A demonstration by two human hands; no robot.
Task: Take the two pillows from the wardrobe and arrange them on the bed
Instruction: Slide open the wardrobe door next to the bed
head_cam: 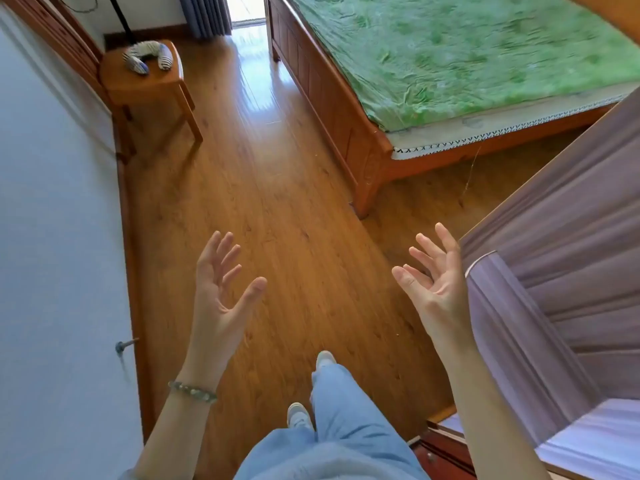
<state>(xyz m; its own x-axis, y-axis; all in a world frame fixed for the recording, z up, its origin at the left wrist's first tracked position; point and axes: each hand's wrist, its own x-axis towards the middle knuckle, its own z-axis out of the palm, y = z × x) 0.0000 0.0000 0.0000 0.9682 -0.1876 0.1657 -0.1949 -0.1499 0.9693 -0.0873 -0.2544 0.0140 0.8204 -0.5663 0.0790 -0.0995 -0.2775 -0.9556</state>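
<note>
Head view: bed [450,64] lies beyond left grip [218,296], right grip [436,285]

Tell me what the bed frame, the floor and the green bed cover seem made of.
Bed frame: orange-brown wood, varnished, with panelled sides. Floor: wood or wood-look laminate planks, glossy, mirroring the window light. Green cover: thin, slightly shiny fabric, judging by its many fine wrinkles; the fibre cannot be told.

Both bare forearms are raised from the lower edge of the frame. The left hand [216,292] and right hand [434,282] are held apart at mid-frame, palms inward, fingers spread, nothing grasped.
</note>
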